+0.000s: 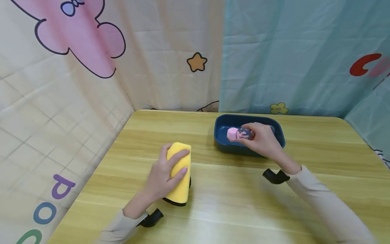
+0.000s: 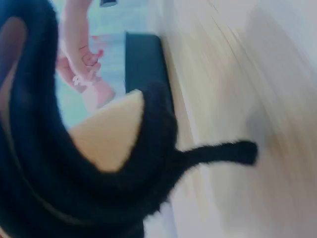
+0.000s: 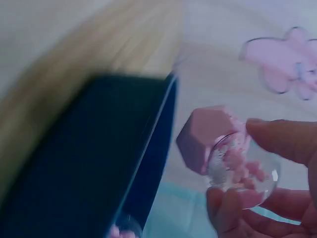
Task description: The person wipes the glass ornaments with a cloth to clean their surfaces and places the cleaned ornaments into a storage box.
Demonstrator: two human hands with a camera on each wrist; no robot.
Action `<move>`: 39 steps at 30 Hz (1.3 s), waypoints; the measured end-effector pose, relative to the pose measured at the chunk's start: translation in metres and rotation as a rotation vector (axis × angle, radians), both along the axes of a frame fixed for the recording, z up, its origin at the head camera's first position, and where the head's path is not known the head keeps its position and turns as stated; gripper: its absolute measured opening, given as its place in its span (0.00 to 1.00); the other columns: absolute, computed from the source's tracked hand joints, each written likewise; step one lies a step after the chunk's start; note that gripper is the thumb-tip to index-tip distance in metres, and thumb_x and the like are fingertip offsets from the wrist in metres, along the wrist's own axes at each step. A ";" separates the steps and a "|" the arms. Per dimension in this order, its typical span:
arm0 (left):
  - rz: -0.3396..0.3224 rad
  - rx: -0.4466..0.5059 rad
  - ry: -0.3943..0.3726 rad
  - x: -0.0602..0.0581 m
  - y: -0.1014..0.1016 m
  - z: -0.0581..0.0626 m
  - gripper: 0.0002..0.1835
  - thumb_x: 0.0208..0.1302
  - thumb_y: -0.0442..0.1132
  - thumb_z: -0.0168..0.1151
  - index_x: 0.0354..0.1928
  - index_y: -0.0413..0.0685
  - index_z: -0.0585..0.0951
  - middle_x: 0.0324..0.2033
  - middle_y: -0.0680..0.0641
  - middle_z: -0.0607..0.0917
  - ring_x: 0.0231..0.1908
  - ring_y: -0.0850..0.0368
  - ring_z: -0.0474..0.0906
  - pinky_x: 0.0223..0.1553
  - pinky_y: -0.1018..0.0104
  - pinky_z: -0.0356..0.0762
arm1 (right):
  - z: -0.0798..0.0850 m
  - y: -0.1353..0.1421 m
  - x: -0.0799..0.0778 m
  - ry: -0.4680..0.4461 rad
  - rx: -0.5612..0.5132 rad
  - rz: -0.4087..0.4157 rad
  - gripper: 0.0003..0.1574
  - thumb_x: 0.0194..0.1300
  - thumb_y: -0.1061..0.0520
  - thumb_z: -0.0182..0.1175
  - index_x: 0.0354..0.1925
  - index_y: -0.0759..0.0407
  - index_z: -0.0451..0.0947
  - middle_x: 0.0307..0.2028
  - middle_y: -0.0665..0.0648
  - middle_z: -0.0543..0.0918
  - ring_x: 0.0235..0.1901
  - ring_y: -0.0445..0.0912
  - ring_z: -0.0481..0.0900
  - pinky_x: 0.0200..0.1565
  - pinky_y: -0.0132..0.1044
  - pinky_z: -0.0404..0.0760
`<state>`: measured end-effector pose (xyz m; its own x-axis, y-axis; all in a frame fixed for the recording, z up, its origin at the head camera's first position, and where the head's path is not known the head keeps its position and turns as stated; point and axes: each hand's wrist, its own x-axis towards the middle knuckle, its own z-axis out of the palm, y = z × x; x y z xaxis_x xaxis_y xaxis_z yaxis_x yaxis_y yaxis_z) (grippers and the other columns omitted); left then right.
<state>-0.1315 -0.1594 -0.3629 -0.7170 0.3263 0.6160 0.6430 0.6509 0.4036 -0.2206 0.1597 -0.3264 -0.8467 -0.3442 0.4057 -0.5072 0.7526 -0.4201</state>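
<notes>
My left hand grips a folded yellow cloth with a black edge, thumb and fingers spread over it above the table. In the left wrist view the cloth's dark edging fills much of the picture, with a short black loop sticking out. My right hand pinches a small clear glass ball with pink bits inside and a pink faceted base. It is held over the dark blue bin, overlapping its opening in the head view.
Inside the bin, another small clear round item with pink in it shows in the right wrist view. The bin stands at the back of the wooden table. Printed curtains hang behind and at both sides.
</notes>
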 end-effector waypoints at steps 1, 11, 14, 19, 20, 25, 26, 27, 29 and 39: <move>0.028 -0.065 0.022 0.000 -0.006 0.001 0.23 0.57 0.45 0.59 0.57 0.61 0.73 0.53 0.36 0.68 0.20 0.65 0.67 0.21 0.77 0.66 | 0.002 0.000 -0.009 0.001 0.076 -0.012 0.22 0.52 0.55 0.69 0.43 0.66 0.80 0.33 0.61 0.84 0.26 0.45 0.75 0.28 0.34 0.73; 0.059 -0.589 0.000 0.000 -0.024 0.009 0.18 0.62 0.53 0.55 0.55 0.66 0.73 0.51 0.39 0.70 0.15 0.63 0.61 0.14 0.75 0.53 | 0.006 -0.018 -0.059 -0.093 0.389 -0.010 0.08 0.54 0.62 0.59 0.21 0.63 0.72 0.15 0.50 0.59 0.19 0.45 0.62 0.23 0.34 0.59; 0.032 -0.691 -0.032 -0.003 -0.016 0.003 0.17 0.64 0.55 0.51 0.55 0.68 0.72 0.50 0.40 0.70 0.15 0.62 0.59 0.13 0.74 0.52 | 0.002 -0.021 -0.066 -0.082 0.396 -0.015 0.13 0.53 0.64 0.57 0.16 0.60 0.67 0.14 0.50 0.57 0.18 0.44 0.59 0.23 0.34 0.57; 0.023 -0.792 -0.049 -0.002 -0.002 -0.011 0.19 0.65 0.59 0.48 0.57 0.70 0.72 0.50 0.43 0.73 0.17 0.56 0.63 0.16 0.69 0.58 | -0.009 -0.027 -0.072 -0.103 0.445 -0.015 0.15 0.54 0.65 0.55 0.14 0.59 0.64 0.15 0.51 0.58 0.18 0.45 0.59 0.23 0.35 0.58; 0.028 -0.814 -0.052 -0.001 -0.001 -0.014 0.20 0.65 0.60 0.47 0.58 0.71 0.72 0.51 0.43 0.74 0.19 0.54 0.66 0.18 0.67 0.61 | -0.011 -0.028 -0.072 -0.111 0.454 -0.014 0.15 0.54 0.64 0.55 0.14 0.59 0.65 0.15 0.51 0.58 0.18 0.45 0.60 0.23 0.35 0.59; 0.067 -0.813 -0.116 0.006 0.002 -0.028 0.24 0.64 0.65 0.45 0.61 0.74 0.70 0.57 0.41 0.74 0.46 0.41 0.72 0.39 0.52 0.70 | -0.018 -0.032 -0.075 -0.126 0.471 -0.025 0.13 0.55 0.63 0.55 0.16 0.60 0.67 0.16 0.51 0.59 0.19 0.45 0.62 0.24 0.35 0.60; 0.075 -0.797 -0.135 0.007 0.001 -0.030 0.25 0.64 0.65 0.45 0.62 0.74 0.69 0.59 0.40 0.72 0.52 0.39 0.70 0.45 0.48 0.69 | -0.019 -0.032 -0.075 -0.124 0.467 -0.027 0.13 0.55 0.63 0.55 0.17 0.61 0.68 0.16 0.52 0.60 0.19 0.46 0.62 0.24 0.35 0.60; 0.080 -0.776 -0.163 0.007 0.001 -0.032 0.25 0.64 0.65 0.45 0.63 0.74 0.68 0.62 0.39 0.71 0.58 0.38 0.67 0.50 0.44 0.68 | -0.019 -0.032 -0.076 -0.120 0.466 -0.030 0.12 0.55 0.63 0.55 0.17 0.62 0.69 0.16 0.53 0.61 0.19 0.46 0.63 0.24 0.36 0.61; 0.083 -0.747 -0.242 0.007 -0.002 -0.037 0.27 0.65 0.65 0.44 0.66 0.74 0.64 0.67 0.39 0.64 0.66 0.38 0.60 0.59 0.39 0.61 | -0.020 -0.031 -0.076 -0.115 0.466 -0.036 0.10 0.56 0.63 0.56 0.20 0.64 0.72 0.17 0.55 0.66 0.20 0.47 0.65 0.25 0.37 0.64; 0.019 -0.633 -0.530 0.002 -0.016 -0.053 0.30 0.69 0.63 0.36 0.72 0.71 0.50 0.74 0.39 0.44 0.73 0.36 0.35 0.67 0.33 0.39 | -0.020 -0.032 -0.082 -0.193 0.529 -0.051 0.22 0.61 0.60 0.55 0.53 0.67 0.74 0.41 0.68 0.80 0.39 0.57 0.78 0.44 0.53 0.80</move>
